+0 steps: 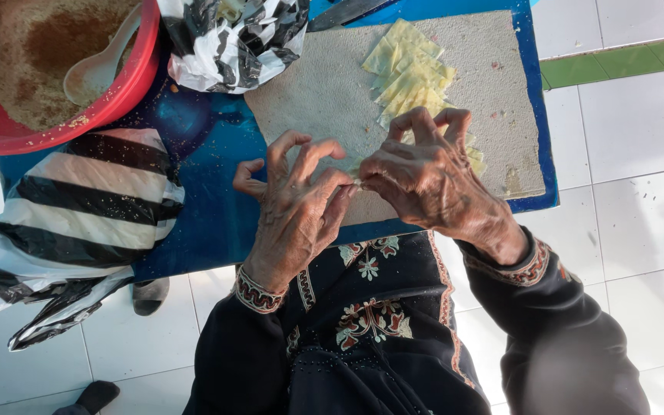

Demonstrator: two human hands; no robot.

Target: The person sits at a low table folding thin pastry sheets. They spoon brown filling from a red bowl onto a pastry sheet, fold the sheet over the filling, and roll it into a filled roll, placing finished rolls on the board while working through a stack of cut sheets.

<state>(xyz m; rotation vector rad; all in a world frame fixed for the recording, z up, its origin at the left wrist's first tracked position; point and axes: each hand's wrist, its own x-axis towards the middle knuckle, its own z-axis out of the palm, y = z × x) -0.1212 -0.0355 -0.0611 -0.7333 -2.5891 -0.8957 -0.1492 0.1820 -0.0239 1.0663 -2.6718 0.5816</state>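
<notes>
Beside both hands (359, 184), yellow strips (411, 73), grey board (324, 92), red bowl (128, 84).

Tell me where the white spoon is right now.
In the head view, the white spoon lies at upper left inside the red bowl, resting on the brown crumbs, beside the striped plastic bag.

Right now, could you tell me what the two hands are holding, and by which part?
Both the left hand and the right hand pinch one small pale piece between their fingertips, over the board. It is too hidden to tell which part.
</notes>
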